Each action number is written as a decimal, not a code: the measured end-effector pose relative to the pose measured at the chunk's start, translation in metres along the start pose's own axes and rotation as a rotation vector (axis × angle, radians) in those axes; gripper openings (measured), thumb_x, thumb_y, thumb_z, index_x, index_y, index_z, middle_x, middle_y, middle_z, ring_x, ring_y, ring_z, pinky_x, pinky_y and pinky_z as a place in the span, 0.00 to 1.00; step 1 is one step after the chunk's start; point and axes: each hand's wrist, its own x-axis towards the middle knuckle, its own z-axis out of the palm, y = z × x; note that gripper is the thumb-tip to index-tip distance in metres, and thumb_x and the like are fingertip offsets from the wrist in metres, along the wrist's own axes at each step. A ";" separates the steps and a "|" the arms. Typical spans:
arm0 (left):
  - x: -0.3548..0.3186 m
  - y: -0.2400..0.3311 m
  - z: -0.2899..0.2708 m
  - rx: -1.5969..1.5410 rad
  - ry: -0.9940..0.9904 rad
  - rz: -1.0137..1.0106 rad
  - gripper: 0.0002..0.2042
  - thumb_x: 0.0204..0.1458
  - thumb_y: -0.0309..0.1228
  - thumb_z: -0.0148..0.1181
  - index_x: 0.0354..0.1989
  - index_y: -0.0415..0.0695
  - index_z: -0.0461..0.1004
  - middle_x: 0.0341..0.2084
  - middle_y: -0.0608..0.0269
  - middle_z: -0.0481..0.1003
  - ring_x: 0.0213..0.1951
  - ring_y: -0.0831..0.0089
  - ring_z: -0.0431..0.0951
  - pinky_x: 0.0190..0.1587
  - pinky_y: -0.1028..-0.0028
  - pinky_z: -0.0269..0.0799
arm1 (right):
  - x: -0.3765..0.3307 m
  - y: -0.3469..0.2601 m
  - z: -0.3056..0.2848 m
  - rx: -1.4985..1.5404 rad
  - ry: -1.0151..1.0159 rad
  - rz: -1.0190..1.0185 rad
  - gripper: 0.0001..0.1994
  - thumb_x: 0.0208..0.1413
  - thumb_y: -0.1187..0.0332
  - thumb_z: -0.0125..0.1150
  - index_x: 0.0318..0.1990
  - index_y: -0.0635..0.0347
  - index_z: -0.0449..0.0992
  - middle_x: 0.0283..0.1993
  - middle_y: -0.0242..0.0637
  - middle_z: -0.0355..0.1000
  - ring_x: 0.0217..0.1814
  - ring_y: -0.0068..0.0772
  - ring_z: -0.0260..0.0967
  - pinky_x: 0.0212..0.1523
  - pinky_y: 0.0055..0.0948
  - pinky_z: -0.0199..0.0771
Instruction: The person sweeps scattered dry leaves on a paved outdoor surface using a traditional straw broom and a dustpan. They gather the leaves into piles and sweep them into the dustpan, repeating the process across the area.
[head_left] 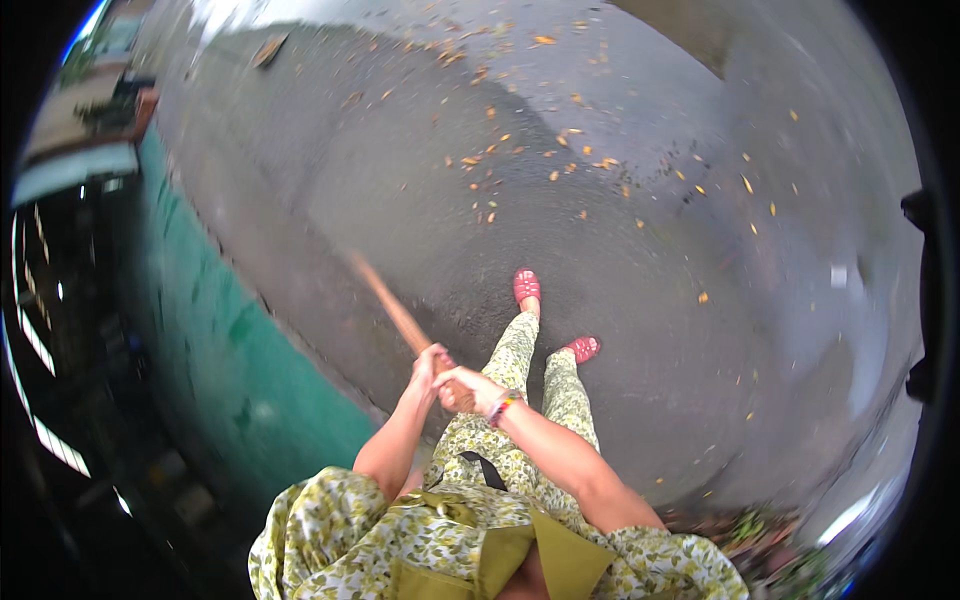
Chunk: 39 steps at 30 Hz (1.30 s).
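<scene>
Both of my hands are closed round a brown stick-like handle [398,318], its kind not certain. My left hand [428,366] grips it just beyond my right hand [472,388], and the two nearly touch. From my hands the handle slants away to the far left, over the dark wet pavement. Its far end is blurred, and I cannot tell whether it touches the ground. The near end is partly hidden behind my right hand. A colourful bracelet [504,405] circles my right wrist.
My feet, in red shoes [527,287], stand on wet grey pavement [640,400]. Scattered yellow-orange leaves [490,160] lie ahead. A raised green floor [230,350] with an edge runs along my left. Plants and leaf litter [750,530] are at the near right.
</scene>
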 end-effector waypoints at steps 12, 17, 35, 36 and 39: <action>-0.049 0.058 0.313 0.383 -1.031 -0.125 0.18 0.39 0.24 0.57 0.42 0.40 0.62 0.15 0.65 0.66 0.15 0.77 0.68 0.15 0.75 0.67 | -0.111 -0.104 0.049 0.004 0.629 -0.967 0.05 0.50 0.72 0.49 0.25 0.59 0.63 0.19 0.31 0.59 0.17 0.24 0.58 0.15 0.24 0.62; -0.085 0.111 0.268 0.222 -0.842 0.110 0.40 0.42 0.23 0.55 0.66 0.49 0.43 0.15 0.66 0.65 0.14 0.77 0.67 0.15 0.74 0.67 | -0.119 -0.095 0.083 -0.209 0.585 -0.728 0.08 0.48 0.73 0.48 0.19 0.62 0.63 0.13 0.39 0.62 0.12 0.32 0.61 0.14 0.31 0.68; 0.080 0.192 0.361 0.277 -0.295 0.157 0.40 0.34 0.27 0.62 0.59 0.32 0.49 0.27 0.50 0.75 0.22 0.65 0.78 0.26 0.70 0.76 | -0.091 -0.296 0.115 0.052 0.330 -0.444 0.05 0.48 0.72 0.53 0.27 0.56 0.62 0.18 0.24 0.55 0.13 0.16 0.51 0.11 0.15 0.55; 0.047 0.230 0.393 0.424 -0.351 0.118 0.34 0.34 0.25 0.61 0.54 0.33 0.54 0.20 0.56 0.73 0.18 0.68 0.75 0.19 0.68 0.73 | -0.100 -0.313 0.120 -0.014 0.379 -0.594 0.05 0.49 0.71 0.52 0.26 0.55 0.62 0.18 0.24 0.55 0.13 0.16 0.51 0.12 0.16 0.56; 0.036 0.264 0.426 0.262 -0.868 0.101 0.25 0.35 0.21 0.59 0.45 0.37 0.59 0.15 0.60 0.70 0.15 0.71 0.72 0.13 0.69 0.68 | -0.101 -0.328 0.154 -0.027 0.537 -0.725 0.08 0.51 0.67 0.51 0.22 0.52 0.61 0.17 0.24 0.56 0.15 0.20 0.53 0.17 0.21 0.60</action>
